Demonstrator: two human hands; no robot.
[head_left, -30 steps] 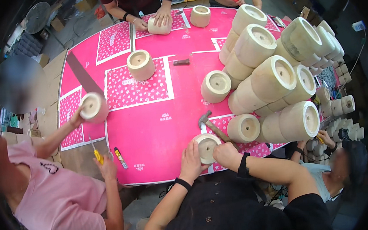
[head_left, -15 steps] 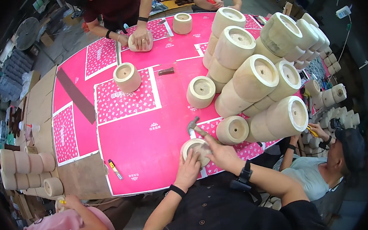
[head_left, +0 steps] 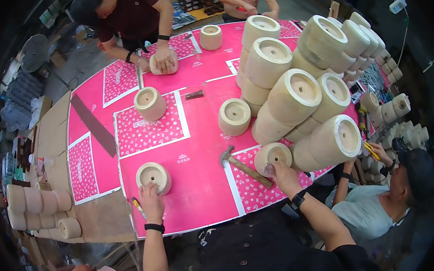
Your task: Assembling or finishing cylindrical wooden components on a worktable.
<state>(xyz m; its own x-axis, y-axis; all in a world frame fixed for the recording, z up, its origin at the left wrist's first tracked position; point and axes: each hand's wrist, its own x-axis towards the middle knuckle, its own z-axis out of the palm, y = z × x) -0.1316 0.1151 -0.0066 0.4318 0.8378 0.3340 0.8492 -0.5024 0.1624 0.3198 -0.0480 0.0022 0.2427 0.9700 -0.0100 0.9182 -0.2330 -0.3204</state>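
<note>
One cylinder (head_left: 273, 154) partly behind right hand (head_left: 286, 179)

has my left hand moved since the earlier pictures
Yes, to the left: your left hand was close by the resting hammer and is now well left of it, beside the yellow cutter.

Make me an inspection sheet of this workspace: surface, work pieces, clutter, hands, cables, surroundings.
Surface: pink-covered table with patterned panels.
Job's things: round wooden left block and right block; block stacks beyond the right one.
Clutter: hammer, yellow cutter and dark strip on the table.
Hands: left hand at left block's near rim; right hand at right block's near side; grip unclear on both.
Cables: thin cord hanging, upper right.
Surroundings: four co-workers nearby; standing fan, upper left.
</note>
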